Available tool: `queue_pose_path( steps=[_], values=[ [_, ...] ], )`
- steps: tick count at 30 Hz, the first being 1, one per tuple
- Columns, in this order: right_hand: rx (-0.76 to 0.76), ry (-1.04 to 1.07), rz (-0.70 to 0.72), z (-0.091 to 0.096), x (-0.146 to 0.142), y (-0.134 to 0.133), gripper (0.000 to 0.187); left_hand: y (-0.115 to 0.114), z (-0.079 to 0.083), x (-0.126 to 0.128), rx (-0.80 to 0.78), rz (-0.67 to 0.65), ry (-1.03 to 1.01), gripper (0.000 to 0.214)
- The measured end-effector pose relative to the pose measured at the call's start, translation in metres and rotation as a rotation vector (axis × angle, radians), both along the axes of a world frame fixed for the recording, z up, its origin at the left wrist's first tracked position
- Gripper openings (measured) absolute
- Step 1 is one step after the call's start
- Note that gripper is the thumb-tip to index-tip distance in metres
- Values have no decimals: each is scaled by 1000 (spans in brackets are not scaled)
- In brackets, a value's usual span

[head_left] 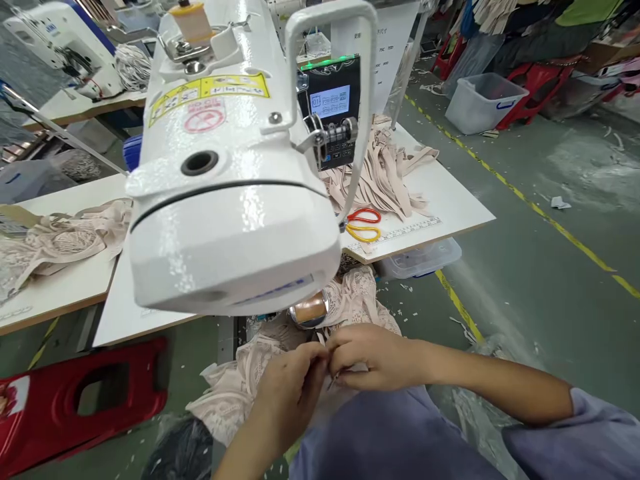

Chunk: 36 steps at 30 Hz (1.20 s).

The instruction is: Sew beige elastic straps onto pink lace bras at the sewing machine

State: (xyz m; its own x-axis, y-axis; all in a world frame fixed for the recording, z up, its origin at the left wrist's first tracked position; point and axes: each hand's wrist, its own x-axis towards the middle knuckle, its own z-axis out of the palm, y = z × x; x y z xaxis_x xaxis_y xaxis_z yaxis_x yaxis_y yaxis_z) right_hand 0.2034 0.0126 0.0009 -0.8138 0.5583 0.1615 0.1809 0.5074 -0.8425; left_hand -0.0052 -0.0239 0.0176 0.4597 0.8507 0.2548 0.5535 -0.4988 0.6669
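My left hand (295, 383) and my right hand (370, 357) meet fingertip to fingertip just below the head of a white sewing machine (235, 247). Both are closed in a pinch. A thin, light piece shows between the fingers, and a small narrow sliver juts out under the right hand; what exactly they grip is too small to tell. Beige lace bras (240, 380) hang in a heap behind and to the left of my hands, with more lace (357, 300) beyond them. The machine's rounded metal bed end (310, 310) sits just above my fingertips.
Red-and-yellow-handled scissors (364, 225) lie on the white table (450, 207) beside a pile of beige straps (385, 173). A control screen (330, 103) stands behind the machine. More lace pieces (70, 240) lie left, above a red stool (85, 400). A clear bin (483, 100) stands on the floor.
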Motion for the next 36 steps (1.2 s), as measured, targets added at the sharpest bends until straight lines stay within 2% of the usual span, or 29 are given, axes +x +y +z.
queue_pose_path(
  steps=[5,9,14,18,20,23,26,28,29,31,34,36],
  values=[
    [107,28,28,3,-6,1,15,0,-1,-2,-44,50,-44,12],
    [191,53,38,5,-6,2,17,1,-1,-6,-44,21,-108,14],
    [438,-46,64,1,-6,-4,19,0,0,-8,4,-5,44,14],
    [564,-117,29,-13,-10,-9,21,4,-2,-4,-116,31,187,16],
    [520,-82,-17,-20,-12,-9,22,8,-4,-2,-237,55,184,17],
    [283,28,-133,-21,-16,-9,27,10,-9,4,-458,117,16,12],
    [50,133,-229,-12,-19,-10,27,4,-16,15,-698,224,-426,12],
    [11,189,-251,-5,-20,-11,23,-4,-21,24,-746,332,-727,16],
    [20,208,-252,-1,-21,-12,21,-8,-22,28,-727,378,-813,17],
    [61,217,-251,4,-21,-13,20,-14,-24,30,-633,426,-832,17],
    [139,172,-250,7,-19,-13,20,-16,-23,25,-460,395,-643,15],
    [157,137,-252,8,-19,-13,21,-14,-23,19,-290,387,-495,14]
  ],
)
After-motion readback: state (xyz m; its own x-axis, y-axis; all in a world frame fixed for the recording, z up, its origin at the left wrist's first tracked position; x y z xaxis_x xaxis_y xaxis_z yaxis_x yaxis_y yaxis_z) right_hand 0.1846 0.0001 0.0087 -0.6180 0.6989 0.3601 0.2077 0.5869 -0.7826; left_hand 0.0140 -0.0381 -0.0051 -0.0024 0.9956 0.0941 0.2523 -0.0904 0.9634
